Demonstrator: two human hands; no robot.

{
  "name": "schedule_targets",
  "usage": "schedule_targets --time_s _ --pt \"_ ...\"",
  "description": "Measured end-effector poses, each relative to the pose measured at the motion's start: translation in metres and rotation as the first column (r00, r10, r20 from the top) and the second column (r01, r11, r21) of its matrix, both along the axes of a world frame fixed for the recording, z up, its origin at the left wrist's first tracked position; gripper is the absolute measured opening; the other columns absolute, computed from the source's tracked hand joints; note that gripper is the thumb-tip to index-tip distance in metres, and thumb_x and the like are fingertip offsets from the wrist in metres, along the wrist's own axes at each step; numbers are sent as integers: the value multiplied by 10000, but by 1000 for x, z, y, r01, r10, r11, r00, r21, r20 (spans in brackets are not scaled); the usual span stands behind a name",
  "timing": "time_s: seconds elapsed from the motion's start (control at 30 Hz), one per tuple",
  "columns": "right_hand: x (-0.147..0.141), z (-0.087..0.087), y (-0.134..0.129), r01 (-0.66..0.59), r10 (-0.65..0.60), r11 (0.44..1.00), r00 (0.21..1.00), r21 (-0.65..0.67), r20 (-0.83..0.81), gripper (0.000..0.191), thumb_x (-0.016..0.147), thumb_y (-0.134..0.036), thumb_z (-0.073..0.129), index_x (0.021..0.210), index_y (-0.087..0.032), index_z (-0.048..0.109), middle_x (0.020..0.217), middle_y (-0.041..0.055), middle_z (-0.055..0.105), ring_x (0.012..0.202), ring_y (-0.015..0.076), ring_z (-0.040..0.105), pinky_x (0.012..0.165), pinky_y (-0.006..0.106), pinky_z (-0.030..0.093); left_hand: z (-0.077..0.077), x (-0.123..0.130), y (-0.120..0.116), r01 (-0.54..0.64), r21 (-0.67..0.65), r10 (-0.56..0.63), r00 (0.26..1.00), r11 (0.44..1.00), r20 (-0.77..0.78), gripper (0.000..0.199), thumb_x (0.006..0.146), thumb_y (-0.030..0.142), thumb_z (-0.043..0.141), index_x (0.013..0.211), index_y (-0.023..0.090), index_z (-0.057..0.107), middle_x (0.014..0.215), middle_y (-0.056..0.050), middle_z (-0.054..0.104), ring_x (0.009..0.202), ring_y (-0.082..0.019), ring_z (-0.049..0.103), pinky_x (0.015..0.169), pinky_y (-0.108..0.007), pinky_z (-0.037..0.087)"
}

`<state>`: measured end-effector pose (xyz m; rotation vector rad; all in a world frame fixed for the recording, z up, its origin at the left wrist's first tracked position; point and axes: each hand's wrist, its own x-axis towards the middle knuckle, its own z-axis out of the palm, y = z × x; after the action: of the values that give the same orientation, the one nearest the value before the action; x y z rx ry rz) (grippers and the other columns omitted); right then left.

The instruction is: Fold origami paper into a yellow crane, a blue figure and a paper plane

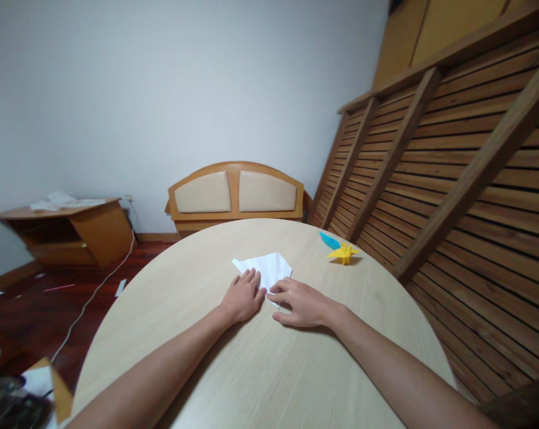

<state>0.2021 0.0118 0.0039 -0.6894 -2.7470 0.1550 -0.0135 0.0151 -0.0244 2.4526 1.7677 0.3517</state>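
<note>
A folded sheet of white paper (pixel 269 266) lies on the round pale wood table (pixel 198 268), with creases across it and a pointed corner toward the upper left. My left hand (pixel 245 296) lies flat on its lower left part, fingers stretched forward. My right hand (pixel 300 302) is at the paper's lower right edge, its fingers spread, fingertips touching the paper and thumb apart on the table. Part of the paper's near edge is hidden under both hands.
At the table's right stands a yellow folded-paper figure (pixel 344 254) beside a blue folded-paper piece (pixel 330 241). A wooden headboard (pixel 234 187) is behind the table. Slatted wood panels (pixel 430 179) lean at the right. A low cabinet (pixel 90 232) and a white cable (pixel 99 286) are at the left.
</note>
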Motion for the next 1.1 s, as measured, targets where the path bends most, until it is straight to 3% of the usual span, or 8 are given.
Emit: schedule_targets --time_s 0.27,0.4,0.5,0.6,0.77,0.87,1.1 --pt "10 6 5 -75 76 993 997 -92 6 204 843 -314 638 978 -245 774 1202 61 697 1053 231 642 948 340 439 0 -1 1 35 -53 -35 999 998 -8 714 925 607 329 1519 214 279 1599 -136 239 1499 -305 179 1208 -544 200" --pt "12 8 6 -58 53 979 998 -196 -31 150 805 -264 658 866 -230 791 1149 45 726 936 195 686 871 285 472 5 0 -4 46 -68 -46 999 997 3 813 873 723 328 1529 249 258 1603 -150 216 1498 -340 160 1199 -568 183" --pt "16 8 9 -3 -19 961 997 -275 -74 185 804 -198 625 899 -210 783 1051 39 754 833 168 698 781 250 494 5 -1 -5 72 -84 -73 997 994 -5 827 858 732 371 1526 255 269 1605 -153 194 1499 -345 145 1201 -573 170" --pt "23 3 14 35 -67 970 990 -240 -128 279 782 -134 604 1003 -202 760 1043 48 752 943 192 688 863 277 496 2 -3 -4 131 -72 -131 991 989 -4 809 864 701 415 1521 247 286 1605 -141 196 1502 -337 141 1208 -550 187" --pt "31 -5 22 30 -45 989 994 -148 -100 408 781 -84 565 1128 -224 726 1182 57 706 1199 233 587 1053 380 418 1 -8 -3 267 -12 -267 964 964 7 739 878 624 476 1489 222 371 1578 -123 292 1460 -314 287 1210 -490 253" --pt "32 -7 23 40 -51 991 995 -130 -83 427 790 -65 541 1139 -226 725 1221 66 688 1219 233 572 1091 409 385 4 -10 -4 335 -3 -335 942 942 29 714 899 579 471 1509 237 325 1568 -103 323 1458 -279 304 1219 -473 252" --pt "38 -10 28 44 -55 990 995 -132 -79 559 723 3 497 1181 -242 703 1319 67 627 1262 224 533 1115 430 363 7 -17 -4 429 -43 -428 903 902 41 542 936 504 442 1435 294 457 1582 -67 291 1478 -288 258 1220 -497 248"
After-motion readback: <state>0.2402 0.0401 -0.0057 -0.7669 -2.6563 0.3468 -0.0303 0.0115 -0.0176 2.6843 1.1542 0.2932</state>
